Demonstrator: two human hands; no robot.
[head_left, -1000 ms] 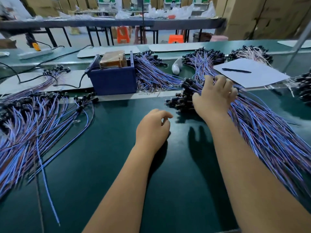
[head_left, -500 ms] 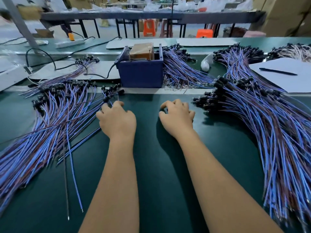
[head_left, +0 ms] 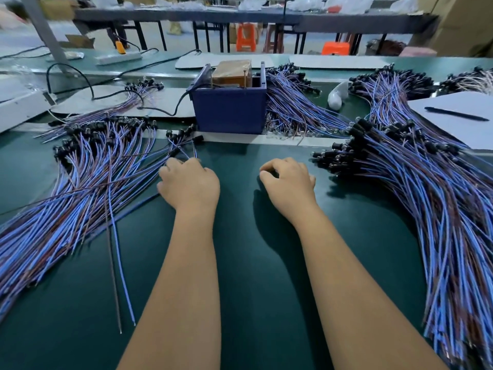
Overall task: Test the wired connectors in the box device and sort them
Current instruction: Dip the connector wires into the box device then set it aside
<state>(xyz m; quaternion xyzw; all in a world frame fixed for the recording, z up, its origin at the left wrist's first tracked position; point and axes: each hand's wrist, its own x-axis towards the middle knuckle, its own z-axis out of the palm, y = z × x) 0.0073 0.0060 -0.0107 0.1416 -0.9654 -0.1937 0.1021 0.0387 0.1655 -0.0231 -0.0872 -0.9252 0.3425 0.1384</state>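
Factory assembly line, green workbench [head_left: 240,263], wire bundles [head_left: 426,196], stacked cartons [head_left: 458,22]

Dark green tabletop [head_left: 240,276] is carrying everything. A large fan of blue-and-brown wired connectors [head_left: 80,188] is lying on its left part, and a bigger pile [head_left: 440,204] is lying on its right. A blue box [head_left: 229,110] is sitting at centre back, just beyond a pale strip, with a black cable [head_left: 162,111] running off to the left. White paper [head_left: 458,116] with a pen [head_left: 453,113] is resting far right. Both hands are resting on the bare middle.
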